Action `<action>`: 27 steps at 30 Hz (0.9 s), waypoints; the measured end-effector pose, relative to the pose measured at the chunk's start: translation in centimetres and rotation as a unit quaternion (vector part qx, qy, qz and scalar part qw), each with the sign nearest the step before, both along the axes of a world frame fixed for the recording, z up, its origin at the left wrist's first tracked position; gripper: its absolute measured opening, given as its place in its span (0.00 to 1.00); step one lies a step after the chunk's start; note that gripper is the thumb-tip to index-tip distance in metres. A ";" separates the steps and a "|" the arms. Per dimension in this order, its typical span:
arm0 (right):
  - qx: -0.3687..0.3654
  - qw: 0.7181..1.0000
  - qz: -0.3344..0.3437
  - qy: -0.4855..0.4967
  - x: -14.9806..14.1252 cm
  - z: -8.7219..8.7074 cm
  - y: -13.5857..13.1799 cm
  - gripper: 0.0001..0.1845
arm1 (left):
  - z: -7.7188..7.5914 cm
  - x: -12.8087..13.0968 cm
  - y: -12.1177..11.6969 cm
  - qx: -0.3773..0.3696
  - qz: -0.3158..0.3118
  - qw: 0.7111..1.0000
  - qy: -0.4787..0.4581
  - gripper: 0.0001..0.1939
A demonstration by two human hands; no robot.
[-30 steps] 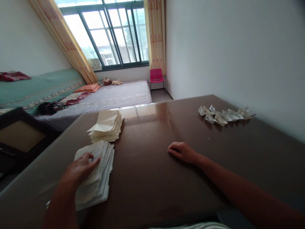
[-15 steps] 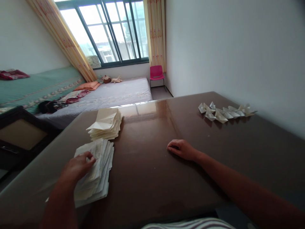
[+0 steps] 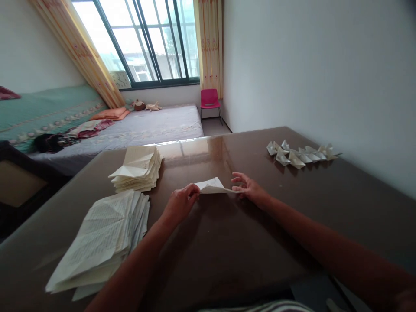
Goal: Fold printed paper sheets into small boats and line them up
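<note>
Above the middle of the table, a creased sheet of paper [image 3: 211,187] stretches between my two hands. My left hand [image 3: 182,201] pinches its left end between thumb and fingers. At the right end, my right hand [image 3: 251,190] has the paper's narrow corner at its lower fingers, while its upper fingers stay raised and apart from the sheet. To the left lies a stack of printed, creased papers [image 3: 100,229], fanned at its right side. Behind it sits a second stack of cream folded sheets [image 3: 136,167]. Folded paper boats [image 3: 297,158] stand grouped at the far right.
The glossy brown table [image 3: 208,251] reaches the white wall on the right. Past its far edge are a bed [image 3: 162,123] with a pillow and soft toys, and a pink chair [image 3: 209,99]. A dark wooden piece of furniture [image 3: 19,186] stands at the left.
My left hand has moved right from the printed stack to the table's middle, now with a sheet of paper. My right hand has opened from its curl and meets the sheet. The view has shifted slightly.
</note>
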State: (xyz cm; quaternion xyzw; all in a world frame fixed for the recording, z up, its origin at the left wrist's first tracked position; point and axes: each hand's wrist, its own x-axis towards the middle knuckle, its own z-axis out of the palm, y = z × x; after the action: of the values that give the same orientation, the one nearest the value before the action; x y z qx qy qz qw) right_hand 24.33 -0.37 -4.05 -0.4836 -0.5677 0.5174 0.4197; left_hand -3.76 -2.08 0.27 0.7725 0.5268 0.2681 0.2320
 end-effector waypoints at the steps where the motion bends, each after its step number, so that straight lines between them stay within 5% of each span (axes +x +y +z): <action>1: -0.009 1.000 0.013 0.013 0.1 0.2 0.3 0.40 | -0.8 0.4 0.4 -0.015 -0.003 0.999 -0.042 0.07; 6: -0.034 0.988 0.152 -0.016 0.2 1.0 1.8 0.20 | -3.8 0.7 1.5 -0.088 0.056 0.968 -0.227 0.10; 12: 0.019 0.953 0.283 -0.105 -0.1 1.6 2.9 0.25 | -5.1 0.1 2.1 -0.144 0.082 0.926 -0.340 0.15; 22: 0.155 0.963 0.162 -0.152 -0.7 0.8 1.9 0.23 | -5.7 0.0 2.6 -0.156 0.103 0.925 -0.332 0.15; 27: 0.135 0.974 0.120 -0.140 -1.0 -0.3 2.4 0.21 | -5.5 0.0 2.4 -0.122 0.076 0.940 -0.311 0.16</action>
State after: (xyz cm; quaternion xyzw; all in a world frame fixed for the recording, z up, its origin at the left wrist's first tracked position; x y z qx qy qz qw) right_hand 23.29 2.03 -4.34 -0.4190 -0.7392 0.4094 0.3322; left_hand -3.80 0.29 -5.23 0.5740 0.5144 0.4458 0.4552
